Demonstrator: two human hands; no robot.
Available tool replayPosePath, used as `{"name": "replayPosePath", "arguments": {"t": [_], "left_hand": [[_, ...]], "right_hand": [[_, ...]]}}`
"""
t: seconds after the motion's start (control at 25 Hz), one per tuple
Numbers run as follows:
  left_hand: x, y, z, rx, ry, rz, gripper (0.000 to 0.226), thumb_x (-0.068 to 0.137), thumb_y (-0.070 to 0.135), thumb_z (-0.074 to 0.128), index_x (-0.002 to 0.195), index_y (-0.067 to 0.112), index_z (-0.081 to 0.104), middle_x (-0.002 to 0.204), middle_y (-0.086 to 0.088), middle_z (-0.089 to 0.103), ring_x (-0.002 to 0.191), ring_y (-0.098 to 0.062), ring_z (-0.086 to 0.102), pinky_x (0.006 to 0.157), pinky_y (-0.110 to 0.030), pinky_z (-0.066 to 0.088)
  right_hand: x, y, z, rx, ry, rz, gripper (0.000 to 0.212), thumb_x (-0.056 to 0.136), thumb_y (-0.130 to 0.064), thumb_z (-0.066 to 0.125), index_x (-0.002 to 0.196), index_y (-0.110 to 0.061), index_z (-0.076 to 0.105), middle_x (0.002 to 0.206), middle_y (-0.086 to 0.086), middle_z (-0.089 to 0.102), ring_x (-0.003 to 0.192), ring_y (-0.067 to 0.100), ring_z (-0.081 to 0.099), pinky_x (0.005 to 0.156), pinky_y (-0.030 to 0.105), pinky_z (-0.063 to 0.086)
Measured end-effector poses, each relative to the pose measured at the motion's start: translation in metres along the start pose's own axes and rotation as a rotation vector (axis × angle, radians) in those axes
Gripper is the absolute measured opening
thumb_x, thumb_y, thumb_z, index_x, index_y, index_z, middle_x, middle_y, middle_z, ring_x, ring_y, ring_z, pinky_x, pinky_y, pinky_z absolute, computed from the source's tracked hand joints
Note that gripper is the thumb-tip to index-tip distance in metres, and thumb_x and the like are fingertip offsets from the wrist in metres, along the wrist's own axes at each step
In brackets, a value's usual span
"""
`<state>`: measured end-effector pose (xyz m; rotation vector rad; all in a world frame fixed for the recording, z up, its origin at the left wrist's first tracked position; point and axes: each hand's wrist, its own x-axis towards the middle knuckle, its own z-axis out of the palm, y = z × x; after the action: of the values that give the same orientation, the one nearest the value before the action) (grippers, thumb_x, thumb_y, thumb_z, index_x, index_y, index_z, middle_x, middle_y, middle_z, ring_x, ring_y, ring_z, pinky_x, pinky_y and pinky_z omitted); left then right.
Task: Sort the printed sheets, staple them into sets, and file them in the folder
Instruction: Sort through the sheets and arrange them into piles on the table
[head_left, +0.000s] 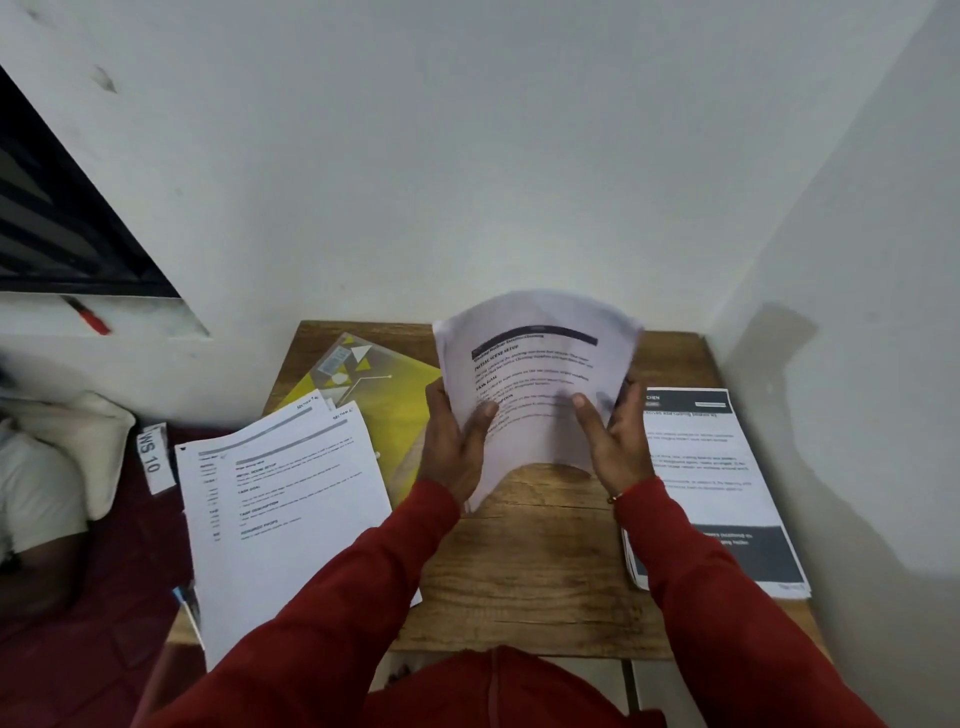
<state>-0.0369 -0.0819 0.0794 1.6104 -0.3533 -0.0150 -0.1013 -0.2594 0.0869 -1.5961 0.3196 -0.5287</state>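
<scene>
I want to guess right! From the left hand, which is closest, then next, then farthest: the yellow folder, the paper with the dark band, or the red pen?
From the left hand:
1. Yellow folder, just beside it on the left.
2. Paper with the dark band, across the table at the right edge.
3. Red pen, far left on the ledge.

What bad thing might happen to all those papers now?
The left stack hangs over the table edge, so a bump from a sleeve might knock it to the floor. The sheets held upright between the left hand and right hand are bowed and could slip or crease.
</scene>
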Motion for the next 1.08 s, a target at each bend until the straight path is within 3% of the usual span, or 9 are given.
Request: {"name": "replayPosePath", "arguments": {"t": [0.16, 0.36, 0.48, 0.6, 0.72, 0.84, 0.92, 1.0, 1.08], "left_hand": [[0.012, 0.002, 0.000, 0.036, 0.062, 0.006, 0.018, 0.093, 0.033, 0.051, 0.103, 0.033, 0.037, 0.103, 0.009, 0.058, 0.087, 0.000, 0.063, 0.070, -0.032, 0.058], [0.003, -0.009, -0.008, 0.090, 0.055, 0.042, 0.021, 0.093, 0.035, 0.054, 0.103, 0.040, 0.037, 0.103, 0.006, 0.060, 0.088, -0.010, 0.065, 0.066, -0.030, 0.059], [-0.015, -0.031, -0.005, 0.222, -0.011, 0.003, 0.018, 0.097, 0.038, 0.042, 0.112, 0.040, 0.032, 0.107, 0.003, 0.057, 0.095, -0.019, 0.063, 0.070, -0.031, 0.058], [-0.008, -0.028, -0.004, 0.253, 0.013, -0.002, 0.013, 0.099, 0.032, 0.041, 0.111, 0.028, 0.038, 0.100, 0.010, 0.059, 0.090, -0.016, 0.063, 0.070, -0.029, 0.055], [0.007, -0.026, -0.004, 0.239, -0.049, -0.094, 0.017, 0.101, 0.019, 0.046, 0.117, 0.013, 0.045, 0.108, 0.001, 0.064, 0.094, -0.017, 0.063, 0.078, -0.031, 0.052], [0.004, -0.046, -0.002, 0.314, -0.172, -0.338, 0.034, 0.099, 0.016, 0.050, 0.132, 0.008, 0.044, 0.122, 0.000, 0.058, 0.105, -0.015, 0.055, 0.091, -0.026, 0.043], [-0.007, -0.066, -0.001, 0.338, -0.240, -0.479, 0.041, 0.097, 0.020, 0.053, 0.137, 0.013, 0.043, 0.128, 0.002, 0.057, 0.114, -0.019, 0.056, 0.099, -0.033, 0.044], [-0.015, -0.077, 0.000, 0.381, -0.263, -0.545, 0.038, 0.097, 0.020, 0.052, 0.134, 0.014, 0.047, 0.132, -0.003, 0.059, 0.117, -0.025, 0.058, 0.101, -0.038, 0.045], [-0.018, -0.077, 0.000, 0.455, -0.233, -0.523, 0.035, 0.097, 0.014, 0.050, 0.132, 0.011, 0.052, 0.130, -0.006, 0.061, 0.116, -0.026, 0.058, 0.098, -0.031, 0.044]], "right_hand": [[0.007, 0.006, -0.002, -0.071, 0.033, 0.043, 0.030, 0.098, -0.013, 0.052, 0.123, -0.028, 0.045, 0.120, -0.009, 0.060, 0.110, -0.002, 0.056, 0.099, 0.032, 0.046], [-0.001, 0.011, -0.008, -0.022, 0.133, 0.001, 0.034, 0.098, -0.008, 0.051, 0.125, -0.027, 0.044, 0.119, -0.011, 0.059, 0.107, -0.006, 0.057, 0.088, 0.016, 0.047], [-0.017, 0.035, -0.009, -0.111, 0.098, 0.095, 0.032, 0.099, -0.014, 0.051, 0.128, -0.024, 0.043, 0.117, -0.012, 0.059, 0.104, -0.010, 0.056, 0.092, 0.028, 0.049], [-0.014, 0.033, -0.015, -0.137, 0.145, 0.064, 0.023, 0.097, -0.016, 0.055, 0.113, -0.033, 0.052, 0.106, -0.011, 0.065, 0.097, -0.003, 0.060, 0.084, 0.027, 0.049], [-0.003, 0.025, -0.024, -0.196, 0.159, 0.157, 0.018, 0.091, -0.011, 0.062, 0.099, -0.027, 0.060, 0.097, -0.003, 0.069, 0.094, 0.017, 0.065, 0.082, 0.034, 0.051], [-0.008, 0.045, -0.033, -0.412, 0.124, 0.386, 0.022, 0.086, -0.007, 0.064, 0.107, -0.012, 0.063, 0.106, 0.010, 0.068, 0.103, 0.031, 0.063, 0.087, 0.036, 0.048], [-0.020, 0.059, -0.034, -0.545, 0.081, 0.468, 0.031, 0.086, -0.006, 0.064, 0.117, -0.006, 0.061, 0.118, 0.015, 0.065, 0.109, 0.032, 0.059, 0.091, 0.031, 0.043], [-0.029, 0.063, -0.032, -0.577, 0.048, 0.498, 0.037, 0.088, -0.005, 0.063, 0.124, -0.004, 0.057, 0.124, 0.016, 0.062, 0.114, 0.032, 0.057, 0.092, 0.027, 0.040], [-0.030, 0.064, -0.031, -0.628, 0.011, 0.500, 0.041, 0.089, -0.007, 0.063, 0.129, -0.004, 0.054, 0.126, 0.015, 0.061, 0.117, 0.032, 0.055, 0.095, 0.027, 0.039]]}}
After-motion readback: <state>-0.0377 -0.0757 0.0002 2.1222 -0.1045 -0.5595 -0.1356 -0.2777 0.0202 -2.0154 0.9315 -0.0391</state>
